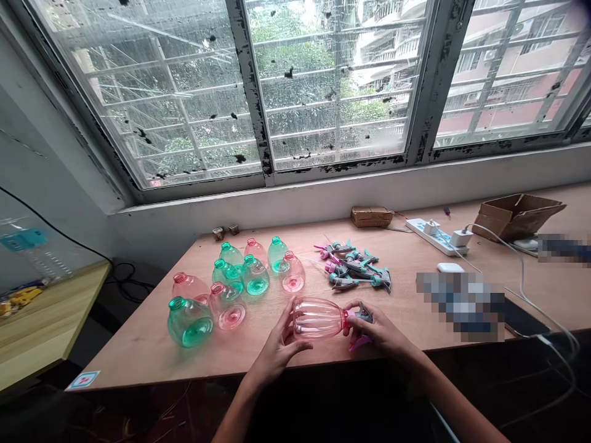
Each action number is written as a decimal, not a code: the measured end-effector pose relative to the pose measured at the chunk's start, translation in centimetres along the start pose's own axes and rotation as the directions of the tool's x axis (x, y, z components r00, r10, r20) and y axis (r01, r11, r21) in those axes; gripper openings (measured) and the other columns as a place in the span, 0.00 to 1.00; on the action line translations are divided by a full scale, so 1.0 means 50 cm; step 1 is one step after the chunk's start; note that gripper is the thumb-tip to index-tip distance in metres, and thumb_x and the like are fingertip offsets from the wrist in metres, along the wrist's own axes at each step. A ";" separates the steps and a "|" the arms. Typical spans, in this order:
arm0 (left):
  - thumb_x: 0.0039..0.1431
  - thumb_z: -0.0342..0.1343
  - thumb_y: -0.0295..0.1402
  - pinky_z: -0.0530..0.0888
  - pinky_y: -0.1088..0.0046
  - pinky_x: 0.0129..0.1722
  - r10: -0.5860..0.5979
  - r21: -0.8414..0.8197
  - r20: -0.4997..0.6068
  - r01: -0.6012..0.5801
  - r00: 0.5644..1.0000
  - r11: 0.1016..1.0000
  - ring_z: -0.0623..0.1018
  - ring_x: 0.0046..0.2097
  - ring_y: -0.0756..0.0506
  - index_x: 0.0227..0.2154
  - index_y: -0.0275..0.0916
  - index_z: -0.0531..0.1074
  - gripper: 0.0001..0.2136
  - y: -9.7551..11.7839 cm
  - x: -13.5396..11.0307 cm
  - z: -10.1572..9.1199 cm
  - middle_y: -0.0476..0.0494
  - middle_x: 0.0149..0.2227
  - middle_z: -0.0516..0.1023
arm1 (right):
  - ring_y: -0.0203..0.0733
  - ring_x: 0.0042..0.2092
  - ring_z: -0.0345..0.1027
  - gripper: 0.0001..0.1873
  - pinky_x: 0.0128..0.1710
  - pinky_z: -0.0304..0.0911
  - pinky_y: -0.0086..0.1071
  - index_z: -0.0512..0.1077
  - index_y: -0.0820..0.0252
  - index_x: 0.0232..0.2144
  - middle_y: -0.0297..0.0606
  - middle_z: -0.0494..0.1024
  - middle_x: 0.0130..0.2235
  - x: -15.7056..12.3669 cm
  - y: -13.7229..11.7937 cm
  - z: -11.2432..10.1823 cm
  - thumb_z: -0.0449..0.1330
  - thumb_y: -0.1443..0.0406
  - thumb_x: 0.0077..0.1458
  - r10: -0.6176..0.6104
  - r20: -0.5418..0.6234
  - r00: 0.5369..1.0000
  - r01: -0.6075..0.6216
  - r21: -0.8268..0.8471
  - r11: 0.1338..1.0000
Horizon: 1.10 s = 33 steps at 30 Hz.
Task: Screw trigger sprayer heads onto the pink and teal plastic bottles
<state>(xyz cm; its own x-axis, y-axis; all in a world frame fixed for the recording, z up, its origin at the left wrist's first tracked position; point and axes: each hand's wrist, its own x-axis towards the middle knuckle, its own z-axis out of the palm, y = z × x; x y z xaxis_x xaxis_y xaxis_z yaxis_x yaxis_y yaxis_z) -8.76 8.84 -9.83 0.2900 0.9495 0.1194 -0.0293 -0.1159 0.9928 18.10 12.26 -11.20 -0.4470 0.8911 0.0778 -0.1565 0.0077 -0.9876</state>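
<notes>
A clear pink ribbed bottle lies on its side near the front edge of the wooden table. My left hand wraps round the bottle's base end. My right hand is closed on a pink and grey spray trigger head at the bottle's neck. Several empty green and pink bottles stand grouped on the left part of the table. A pile of loose spray heads lies behind my hands.
A white power strip with plugs and cables, an open cardboard box, a small brown packet and a white earbud case sit toward the back right. A lower yellow-edged table stands at left. Windows run behind.
</notes>
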 end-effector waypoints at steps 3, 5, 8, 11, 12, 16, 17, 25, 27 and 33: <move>0.51 0.69 0.30 0.63 0.51 0.64 0.004 -0.025 -0.016 -0.004 1.000 1.000 0.62 0.66 0.34 0.67 0.51 0.54 0.43 0.009 -0.002 0.005 0.39 0.66 0.63 | 0.40 0.27 0.75 0.19 0.29 0.72 0.34 0.67 0.59 0.42 0.35 0.80 0.30 0.001 -0.001 -0.001 0.64 0.52 0.58 -0.012 -0.012 1.000 0.011 -0.023 1.000; 0.48 0.71 0.31 0.60 0.52 0.65 0.008 -0.044 -0.029 -0.009 1.000 0.999 0.61 0.67 0.33 0.66 0.51 0.56 0.44 0.016 -0.007 0.008 0.40 0.68 0.59 | 0.41 0.27 0.75 0.19 0.29 0.73 0.35 0.67 0.59 0.41 0.35 0.80 0.29 -0.001 -0.001 0.003 0.64 0.52 0.58 -0.024 -0.024 0.999 0.023 -0.043 0.999; 0.42 0.74 0.40 0.55 0.53 0.67 0.012 -0.090 -0.072 -0.019 0.997 0.996 0.58 0.68 0.32 0.64 0.48 0.60 0.45 0.032 -0.017 0.016 0.39 0.69 0.58 | 0.42 0.27 0.76 0.18 0.28 0.72 0.34 0.68 0.58 0.40 0.35 0.80 0.28 -0.016 -0.001 0.019 0.65 0.53 0.57 -0.063 -0.059 0.996 0.057 -0.107 0.993; 0.49 0.62 0.58 0.60 0.50 0.64 -0.023 -0.173 -0.149 -0.004 0.989 0.985 0.60 0.67 0.30 0.60 0.44 0.67 0.38 0.055 -0.029 0.032 0.36 0.66 0.62 | 0.46 0.32 0.78 0.17 0.32 0.72 0.36 0.71 0.56 0.41 0.39 0.82 0.33 -0.044 -0.009 0.043 0.69 0.55 0.53 -0.330 -0.035 0.944 0.285 -0.423 0.860; 0.54 0.55 0.60 0.64 0.50 0.61 -0.046 -0.202 -0.173 0.010 0.984 0.979 0.63 0.65 0.30 0.59 0.44 0.68 0.35 0.065 -0.033 0.039 0.36 0.65 0.64 | 0.48 0.34 0.78 0.18 0.34 0.72 0.37 0.72 0.56 0.41 0.40 0.83 0.35 -0.054 -0.015 0.051 0.70 0.56 0.52 -0.441 0.024 0.897 0.385 -0.532 0.754; 0.64 0.50 0.52 0.74 0.58 0.50 -0.117 -0.279 -0.262 0.041 0.958 0.959 0.76 0.52 0.36 0.52 0.42 0.73 0.23 0.103 -0.048 0.071 0.38 0.55 0.75 | 0.48 0.34 0.78 0.17 0.36 0.71 0.38 0.73 0.55 0.43 0.42 0.83 0.35 -0.081 -0.041 0.082 0.71 0.58 0.52 -0.586 0.142 0.798 0.532 -0.623 0.574; 0.63 0.53 0.49 0.75 0.62 0.47 -0.112 -0.273 -0.300 0.028 0.947 0.962 0.77 0.49 0.38 0.49 0.41 0.74 0.20 0.109 -0.051 0.079 0.39 0.52 0.77 | 0.47 0.33 0.77 0.16 0.34 0.70 0.36 0.73 0.55 0.42 0.41 0.82 0.34 -0.082 -0.046 0.088 0.70 0.58 0.53 -0.543 0.094 0.835 0.487 -0.587 0.646; 0.61 0.56 0.44 0.72 0.61 0.50 0.268 0.173 -0.502 -0.208 0.823 0.963 0.76 0.49 0.37 0.43 0.40 0.73 0.14 0.085 -0.055 0.106 0.38 0.48 0.77 | 0.37 0.20 0.70 0.18 0.22 0.72 0.34 0.66 0.58 0.34 0.28 0.75 0.19 -0.059 -0.054 0.099 0.66 0.52 0.56 0.067 -0.016 0.998 -0.062 0.206 0.977; 0.59 0.59 0.44 0.70 0.58 0.53 0.310 0.207 -0.504 -0.236 0.806 0.949 0.76 0.50 0.36 0.42 0.40 0.73 0.14 0.078 -0.056 0.106 0.39 0.47 0.77 | 0.36 0.19 0.68 0.19 0.21 0.73 0.34 0.66 0.58 0.32 0.27 0.74 0.19 -0.058 -0.053 0.100 0.67 0.52 0.54 0.100 -0.004 0.995 -0.095 0.276 0.956; 0.55 0.62 0.45 0.69 0.56 0.54 0.380 0.229 -0.481 -0.306 0.790 0.924 0.75 0.51 0.34 0.41 0.41 0.75 0.15 0.085 -0.057 0.097 0.39 0.45 0.76 | 0.37 0.20 0.70 0.20 0.26 0.73 0.34 0.68 0.59 0.33 0.29 0.75 0.19 -0.060 -0.062 0.100 0.67 0.50 0.53 0.110 -0.007 0.994 -0.102 0.321 0.941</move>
<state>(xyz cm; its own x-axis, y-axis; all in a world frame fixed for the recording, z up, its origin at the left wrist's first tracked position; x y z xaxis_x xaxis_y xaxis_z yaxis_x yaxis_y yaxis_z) -5.07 4.21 -5.97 -0.2422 0.8462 0.4746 0.1031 -0.4640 0.8798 15.51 7.30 -7.68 -0.4553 0.8898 -0.0320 -0.3850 -0.2292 -0.8940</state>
